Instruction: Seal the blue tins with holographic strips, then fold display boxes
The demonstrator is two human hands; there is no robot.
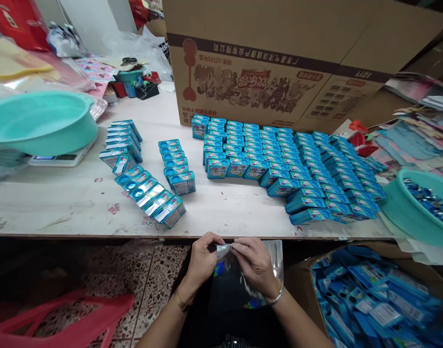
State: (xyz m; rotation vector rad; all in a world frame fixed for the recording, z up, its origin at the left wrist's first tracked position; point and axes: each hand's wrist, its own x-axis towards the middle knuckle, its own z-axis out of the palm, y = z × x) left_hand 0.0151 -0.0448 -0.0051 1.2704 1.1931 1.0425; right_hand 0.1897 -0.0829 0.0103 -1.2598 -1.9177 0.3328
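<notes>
A shiny see-through plastic bag (228,280) with rainbow glints lies over my lap, below the table's front edge. Pinched at its top left corner are the fingertips of my left hand (205,256). My right hand (255,263) grips the same top edge a little to the right, its fingers bent over the film. Beyond my hands, small blue boxes stand on the table in rows, a large block of them (250,159) at centre right. Shorter rows of blue boxes (150,195) stand at the left.
A turquoise basin (43,125) rests on a white scale (58,158) at the left. Another turquoise basin (402,203) at the right holds blue wrapped pieces. A big cardboard carton (297,29) stands behind the boxes. Lower right, an open carton holds flat blue packs (377,295). A red stool (69,319) is lower left.
</notes>
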